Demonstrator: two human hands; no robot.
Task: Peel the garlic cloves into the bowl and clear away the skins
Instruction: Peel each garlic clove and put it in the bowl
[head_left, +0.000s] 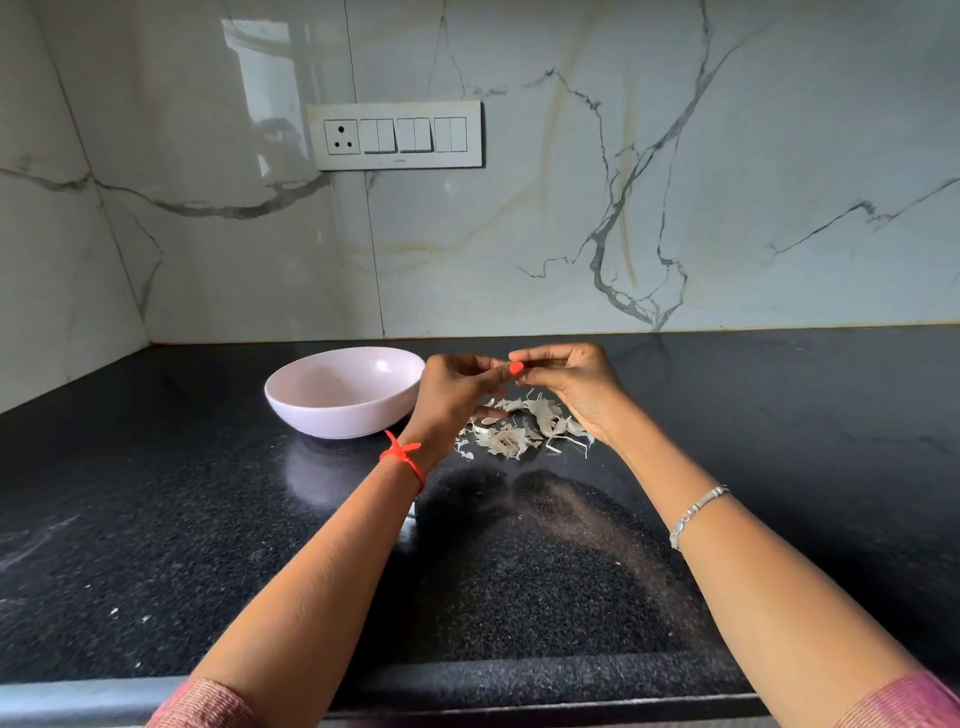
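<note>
A pale pink bowl (343, 392) stands on the black counter at the centre left. To its right lies a heap of papery garlic skins (519, 428). Both hands hover above that heap with their fingertips meeting. My left hand (457, 395) and my right hand (569, 382) pinch something small between them, hidden by the fingers; it is likely a garlic clove. A red thread is tied on the left wrist and a silver bracelet sits on the right wrist.
The black speckled counter (156, 519) runs to a marble wall behind. A switch panel with a socket (395, 135) is set in that wall above the bowl. The counter's front edge lies under my forearms.
</note>
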